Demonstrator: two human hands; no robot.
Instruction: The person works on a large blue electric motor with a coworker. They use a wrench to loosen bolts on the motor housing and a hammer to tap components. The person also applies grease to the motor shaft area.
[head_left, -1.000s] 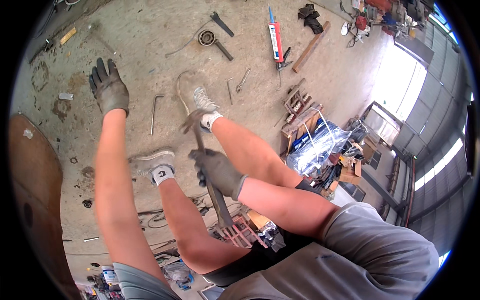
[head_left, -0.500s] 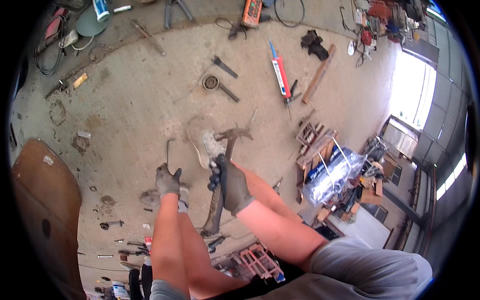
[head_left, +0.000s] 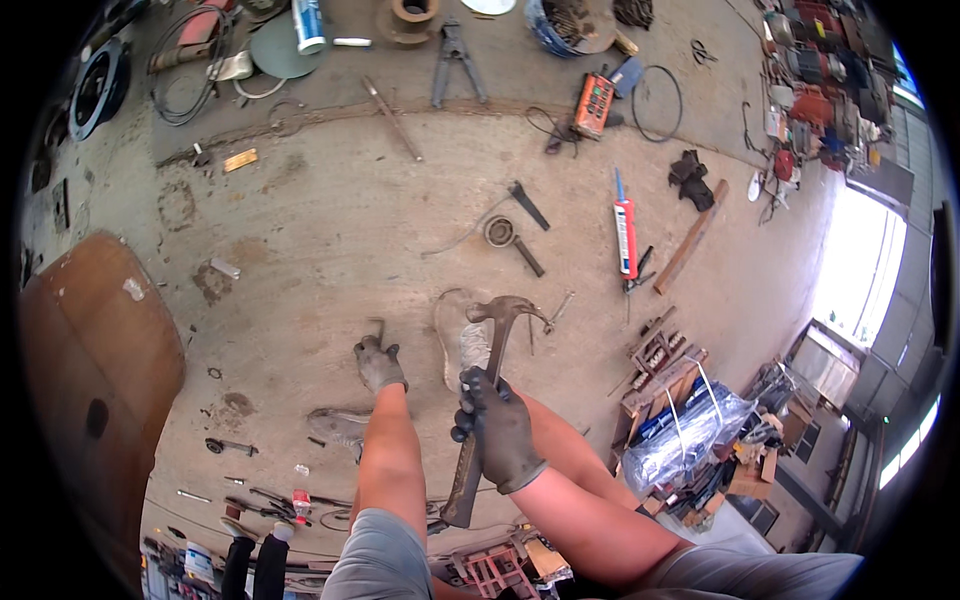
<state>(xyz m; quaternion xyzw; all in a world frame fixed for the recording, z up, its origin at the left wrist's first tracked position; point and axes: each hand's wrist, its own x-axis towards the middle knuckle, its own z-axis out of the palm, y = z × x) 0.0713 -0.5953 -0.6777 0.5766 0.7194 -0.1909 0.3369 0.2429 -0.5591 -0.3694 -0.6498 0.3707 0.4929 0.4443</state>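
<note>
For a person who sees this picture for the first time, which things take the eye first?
At the centre, the gloved right hand grips a claw hammer, its head raised over the concrete floor. Beside it, the gloved left hand pinches a small bent metal piece. A shiny plastic-wrapped bundle lies at right.

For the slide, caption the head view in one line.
Gloved right hand grips a claw hammer; gloved left hand reaches down to the concrete floor.

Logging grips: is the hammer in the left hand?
No, the gloved right hand grips the hammer; the left hand reaches toward the floor.
</note>
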